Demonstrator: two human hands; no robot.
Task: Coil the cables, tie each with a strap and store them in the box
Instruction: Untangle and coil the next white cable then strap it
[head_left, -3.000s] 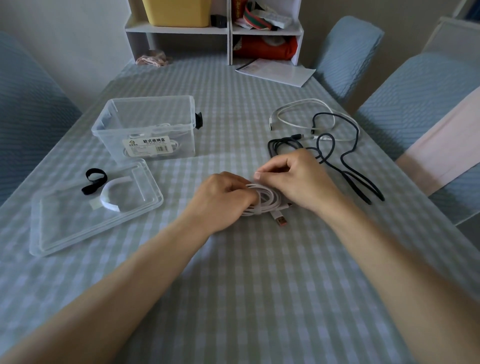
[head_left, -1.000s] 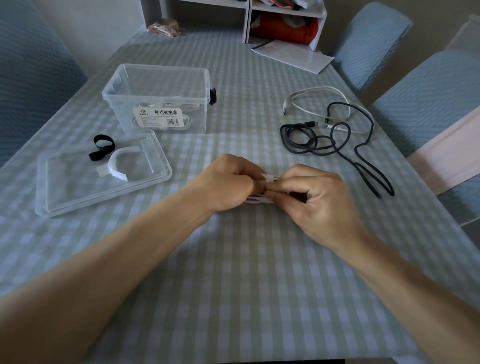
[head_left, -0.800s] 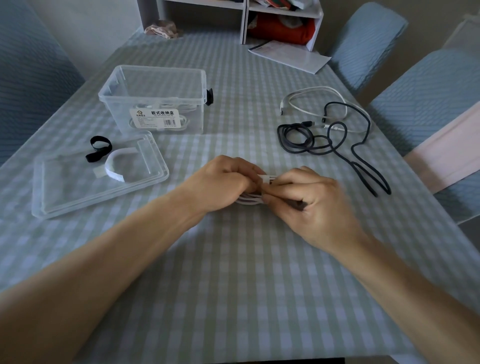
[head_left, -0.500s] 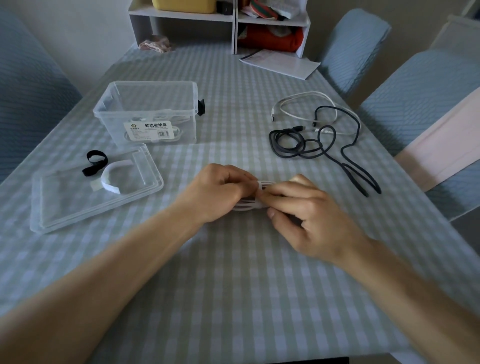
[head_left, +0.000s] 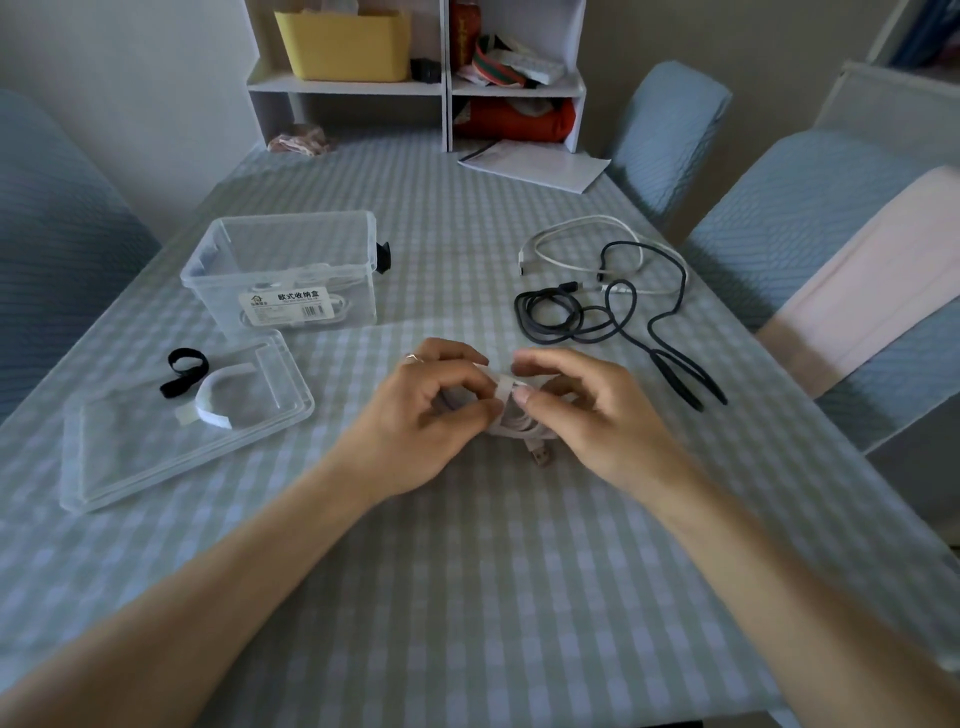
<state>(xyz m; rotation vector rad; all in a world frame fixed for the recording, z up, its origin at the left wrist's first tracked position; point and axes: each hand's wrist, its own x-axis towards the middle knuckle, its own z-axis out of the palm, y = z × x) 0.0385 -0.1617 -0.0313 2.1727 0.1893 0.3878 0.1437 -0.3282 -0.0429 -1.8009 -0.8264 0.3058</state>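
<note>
The box (head_left: 283, 270) stands at the bench's (head_left: 467, 597) left, its lid (head_left: 130, 452) lying in front with two straps (head_left: 208, 384) on it. Loose cables (head_left: 597, 301) lie at the right. Both hands (head_left: 514, 410) meet in between, nearer the front.

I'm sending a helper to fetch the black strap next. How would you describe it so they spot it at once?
Start at the clear storage box on the left of the table, then drop to its flat clear lid lying nearer the person. The black strap lies at the lid's far left edge, curled into a small loop; it is the only dark piece there, beside a white strap.
</note>
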